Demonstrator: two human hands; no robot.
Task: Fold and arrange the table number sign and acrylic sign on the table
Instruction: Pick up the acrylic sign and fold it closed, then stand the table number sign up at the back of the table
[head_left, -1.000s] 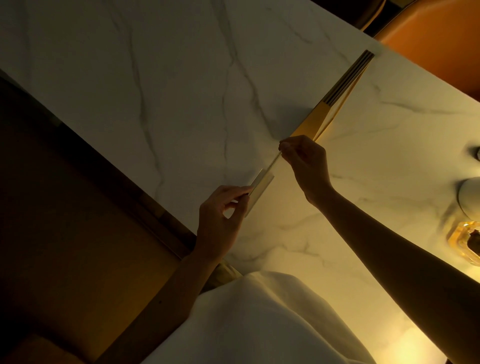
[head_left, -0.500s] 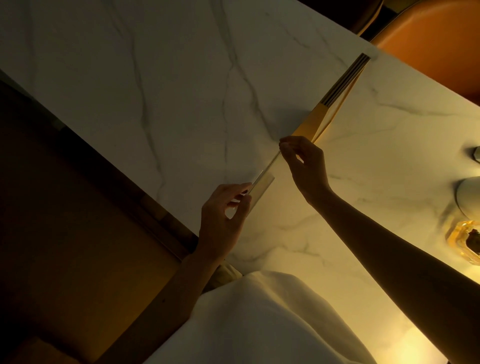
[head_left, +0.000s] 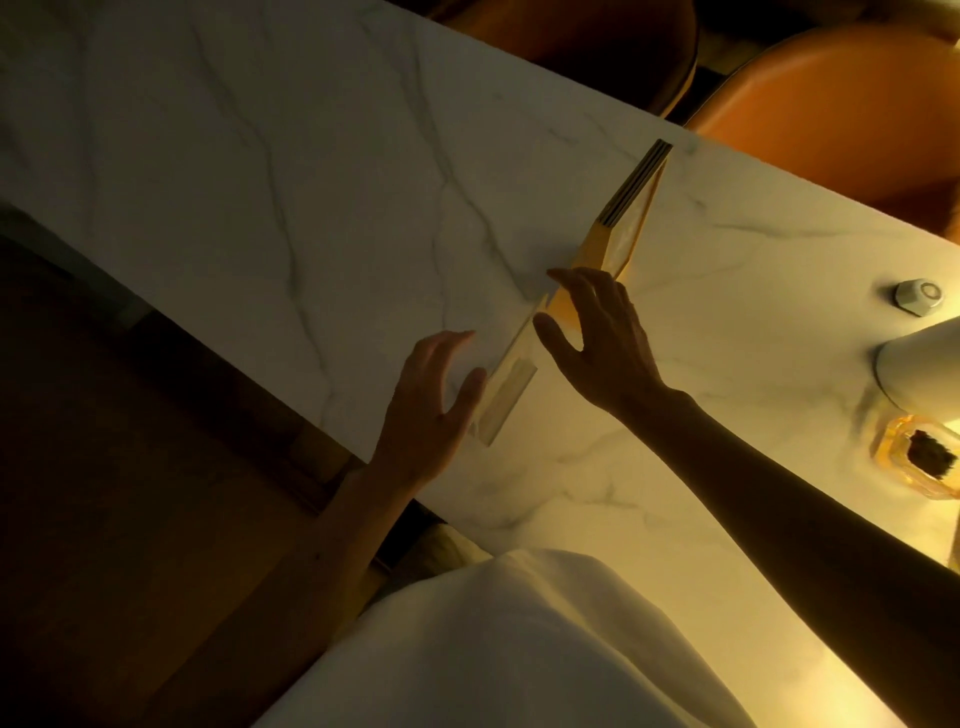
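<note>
Now both hands (head_left: 431, 400) (head_left: 602, 343) have let go of the acrylic sign (head_left: 511, 387).

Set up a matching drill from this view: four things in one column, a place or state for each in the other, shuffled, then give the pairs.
1. left hand
2. sign
3. amber glass dish
4. orange chair

A. beyond the table's far edge
B. open, fingers spread, by the clear sign's near end
C. at the right edge, holding something dark
D. standing on edge on the marble table

Pairs: 1-B, 2-D, 3-C, 4-A

Dim, warm yellow light glows from lower right; left side falls into deep shadow.
</note>
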